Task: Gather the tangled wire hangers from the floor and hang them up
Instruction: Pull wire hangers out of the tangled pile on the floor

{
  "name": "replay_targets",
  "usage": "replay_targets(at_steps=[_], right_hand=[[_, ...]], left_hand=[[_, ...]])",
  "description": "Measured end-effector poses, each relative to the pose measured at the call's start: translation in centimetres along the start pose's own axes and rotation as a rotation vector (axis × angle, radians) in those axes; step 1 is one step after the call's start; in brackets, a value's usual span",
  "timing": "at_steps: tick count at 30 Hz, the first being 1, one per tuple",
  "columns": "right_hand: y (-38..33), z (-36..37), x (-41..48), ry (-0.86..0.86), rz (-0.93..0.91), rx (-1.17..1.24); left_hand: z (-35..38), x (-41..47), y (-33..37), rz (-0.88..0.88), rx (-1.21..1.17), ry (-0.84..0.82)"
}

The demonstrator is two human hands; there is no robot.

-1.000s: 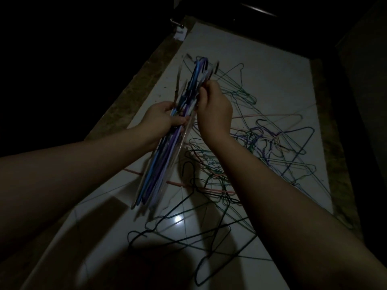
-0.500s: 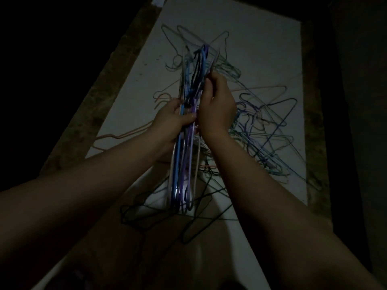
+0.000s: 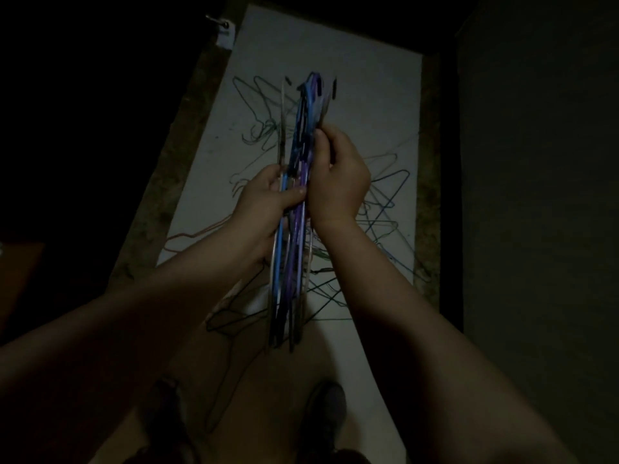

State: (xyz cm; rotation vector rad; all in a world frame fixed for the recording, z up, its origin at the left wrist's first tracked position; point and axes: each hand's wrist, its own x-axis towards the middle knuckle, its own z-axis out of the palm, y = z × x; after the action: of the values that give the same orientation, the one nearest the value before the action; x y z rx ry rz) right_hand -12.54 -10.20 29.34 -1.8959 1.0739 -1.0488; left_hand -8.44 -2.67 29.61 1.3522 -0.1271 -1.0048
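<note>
Wire hangers in a gathered bundle (image 3: 290,269), blue, purple and pale, stood nearly upright between a person's two hands above the floor. The left hand (image 3: 264,212) gripped the bundle at mid-length, fingers curled behind it and the thumb (image 3: 293,196) pressed across its front. The right hand (image 3: 338,185) closed round the same wires just above that thumb, and the bundle's upper ends rose beyond its fingertips. Below both grips the bundle hung free towards the person's dark shoes (image 3: 326,410). Loose hangers (image 3: 378,209), green, blue and dark, lay tangled on the white floor (image 3: 335,55) beyond and beneath the fingers. An orange one (image 3: 197,233) lay left of the left hand.
</note>
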Motion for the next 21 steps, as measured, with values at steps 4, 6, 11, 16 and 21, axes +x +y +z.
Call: replay_targets(at_steps=[4, 6, 11, 16, 21], right_hand=[[-7.5, -2.9, 0.9, -0.054, 0.147, 0.078], [-11.3, -4.5, 1.7, -0.055, 0.187, 0.105], [-21.0, -8.8, 3.7, -0.089, 0.205, 0.147], [-30.4, -12.7, 6.0, -0.098, 0.17, 0.272], [-39.4, -16.5, 8.0, -0.057, 0.141, 0.357]], left_hand=[[1.5, -3.3, 7.3, 0.029, 0.026, 0.028], [2.7, -5.1, 11.1, 0.054, 0.039, 0.025], [5.8, -10.2, 20.6, 0.125, 0.017, -0.019], [8.2, -15.5, 29.9, 0.213, 0.061, -0.04], [9.6, -20.2, 38.0, 0.334, 0.129, -0.047]])
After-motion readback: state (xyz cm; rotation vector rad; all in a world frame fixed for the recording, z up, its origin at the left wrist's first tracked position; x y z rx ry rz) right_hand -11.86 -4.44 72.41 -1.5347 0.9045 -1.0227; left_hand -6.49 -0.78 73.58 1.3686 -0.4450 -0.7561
